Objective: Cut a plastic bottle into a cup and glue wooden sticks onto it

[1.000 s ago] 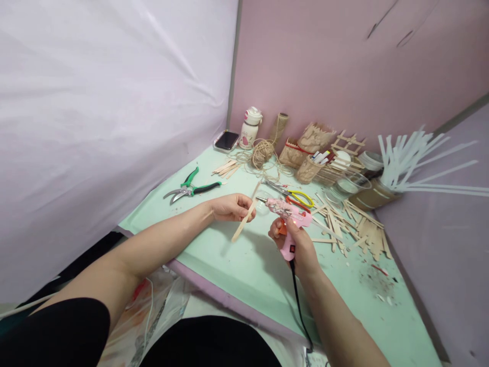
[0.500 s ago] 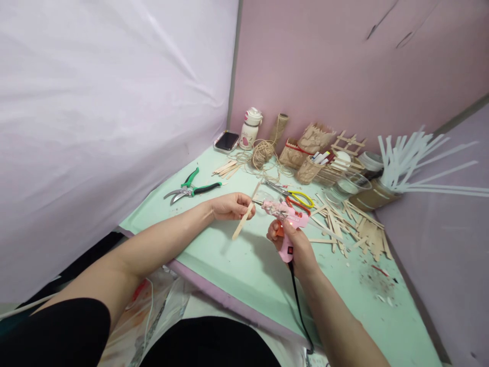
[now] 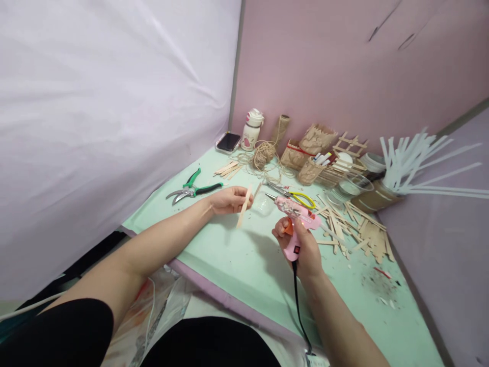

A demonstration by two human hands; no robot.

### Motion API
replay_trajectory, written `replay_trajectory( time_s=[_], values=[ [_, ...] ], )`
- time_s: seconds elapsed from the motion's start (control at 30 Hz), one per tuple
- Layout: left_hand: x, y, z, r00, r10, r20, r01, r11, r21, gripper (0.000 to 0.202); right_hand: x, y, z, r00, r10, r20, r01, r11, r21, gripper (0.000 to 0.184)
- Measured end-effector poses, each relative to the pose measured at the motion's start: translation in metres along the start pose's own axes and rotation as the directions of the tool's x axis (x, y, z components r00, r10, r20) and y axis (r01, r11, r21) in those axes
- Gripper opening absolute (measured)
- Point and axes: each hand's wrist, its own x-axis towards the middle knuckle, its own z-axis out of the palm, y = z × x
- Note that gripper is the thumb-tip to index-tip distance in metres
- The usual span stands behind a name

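Pinched in the fingers of my left hand (image 3: 230,200) is a pale wooden craft stick (image 3: 245,205), tilted over the table. My right hand (image 3: 303,247) is wrapped round the handle of a pink hot glue gun (image 3: 298,214), fingers at its orange trigger. The gun's metal nozzle points left toward the stick and stands apart from it. A clear glue stick (image 3: 331,233) sticks out of the gun's back. Between the two hands, a small clear plastic dish (image 3: 263,205) sits on the table.
Green-handled pruning shears (image 3: 191,187) lie beyond my left wrist. Yellow-handled scissors (image 3: 301,199) lie behind the glue gun. Loose craft sticks (image 3: 336,224) are scattered at right. A twine ball (image 3: 263,154), bottle (image 3: 252,131), phone (image 3: 228,141) and long white glue sticks (image 3: 401,163) stand or lie along the back.
The glue gun has drawn back to the right, and its nozzle has come away from the craft stick. My left hand has turned the stick more upright.
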Motion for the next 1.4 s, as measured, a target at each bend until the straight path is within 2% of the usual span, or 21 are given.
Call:
replay_trajectory(
  time_s=[0.07, 0.13, 0.2, 0.3, 0.4, 0.47, 0.57, 0.63, 0.8, 0.87, 1.03, 1.4],
  values=[
    [0.001, 0.003, -0.003, 0.997, 0.052, -0.053, -0.055, 0.997, -0.055, 0.031, -0.002, 0.0, 0.0, 0.999, 0.004, 0.039, -0.003, 0.999, -0.04, 0.027],
    [0.001, 0.005, -0.006, 0.994, 0.084, -0.069, -0.09, 0.991, -0.096, 0.03, -0.004, 0.001, -0.003, 0.996, 0.011, 0.088, 0.003, 0.988, -0.156, 0.028],
    [0.002, 0.004, -0.008, 0.993, 0.095, -0.071, -0.103, 0.988, -0.117, 0.029, -0.006, 0.003, -0.007, 0.993, 0.001, 0.117, 0.037, 0.946, -0.323, 0.031],
    [0.003, 0.003, -0.011, 0.994, 0.088, -0.07, -0.095, 0.99, -0.105, 0.029, -0.01, 0.008, -0.011, 0.995, -0.047, 0.083, 0.082, 0.865, -0.496, 0.034],
    [0.004, 0.003, -0.012, 0.995, 0.063, -0.076, -0.068, 0.996, -0.061, 0.031, -0.015, 0.009, -0.009, 0.997, -0.064, 0.044, 0.078, 0.825, -0.56, 0.028],
    [0.004, 0.003, -0.012, 0.995, 0.048, -0.083, -0.051, 0.998, -0.031, 0.033, -0.017, 0.007, -0.004, 0.992, -0.094, 0.085, 0.126, 0.794, -0.595, 0.027],
    [0.004, 0.006, -0.008, 0.995, 0.042, -0.089, -0.041, 0.999, 0.005, 0.035, -0.018, 0.003, 0.003, 0.975, -0.134, 0.179, 0.22, 0.728, -0.65, 0.036],
    [0.004, 0.007, -0.006, 0.994, 0.04, -0.098, -0.038, 0.999, 0.024, 0.036, -0.018, 0.002, 0.004, 0.973, -0.146, 0.179, 0.229, 0.706, -0.67, 0.034],
    [0.004, 0.008, -0.005, 0.994, 0.026, -0.103, -0.018, 0.997, 0.076, 0.034, -0.016, 0.009, -0.004, 0.985, -0.125, 0.121, 0.174, 0.73, -0.661, 0.023],
    [0.003, 0.007, -0.005, 0.994, 0.014, -0.11, -0.004, 0.996, 0.094, 0.033, -0.015, 0.01, -0.007, 0.982, -0.123, 0.146, 0.189, 0.719, -0.668, 0.022],
    [0.004, 0.005, -0.005, 0.99, 0.012, -0.142, 0.004, 0.994, 0.11, 0.035, -0.015, 0.011, -0.005, 0.965, -0.213, 0.152, 0.26, 0.72, -0.643, 0.013],
    [0.005, 0.002, -0.004, 0.988, 0.026, -0.151, -0.011, 0.995, 0.1, 0.038, -0.015, 0.01, -0.003, 0.965, -0.237, 0.114, 0.254, 0.727, -0.638, 0.014]
  ],
)
